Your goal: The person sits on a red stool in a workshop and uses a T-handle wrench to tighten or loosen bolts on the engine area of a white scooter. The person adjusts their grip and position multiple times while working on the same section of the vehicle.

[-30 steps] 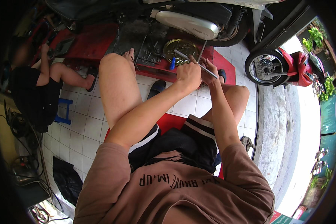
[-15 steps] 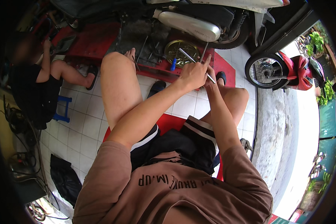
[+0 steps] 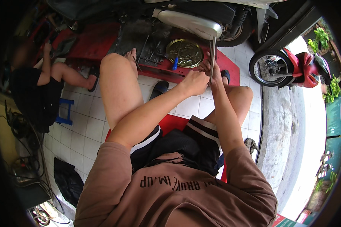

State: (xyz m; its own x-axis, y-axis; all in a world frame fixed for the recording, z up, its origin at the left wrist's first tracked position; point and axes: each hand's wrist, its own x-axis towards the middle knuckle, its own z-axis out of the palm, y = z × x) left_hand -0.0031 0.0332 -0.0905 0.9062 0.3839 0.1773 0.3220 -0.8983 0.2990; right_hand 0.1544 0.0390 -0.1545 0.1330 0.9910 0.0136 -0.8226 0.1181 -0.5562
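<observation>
A long, slim silver metal bar [image 3: 214,51] points up from my hands toward the motorcycle's silver side cover [image 3: 191,23]. A thinner dark rod shows close beside it; how the two join is hidden. My left hand [image 3: 197,82] is closed in a fist at the bar's near end. Just beyond it, my right hand [image 3: 213,70] has its fingers bent about the bar, some of them partly hidden behind it. To the left of the hands, a blue-handled screwdriver [image 3: 175,63] leans at the edge of a round metal pan [image 3: 169,51] holding dark yellowish liquid.
The motorcycle stands over a low red platform [image 3: 231,68] with a black ribbed mat [image 3: 144,41]. Several tools lie on the mat. A red motorcycle [image 3: 307,70] is parked at right. Another person [image 3: 45,75] sits at left by a blue stool [image 3: 66,111]. A dark slipper [image 3: 160,89] lies on the tiles.
The silver bar has swung from a diagonal, its far end at the left, to nearly straight up the picture. My left hand has shifted slightly nearer; the right hand's raised finger has come down.
</observation>
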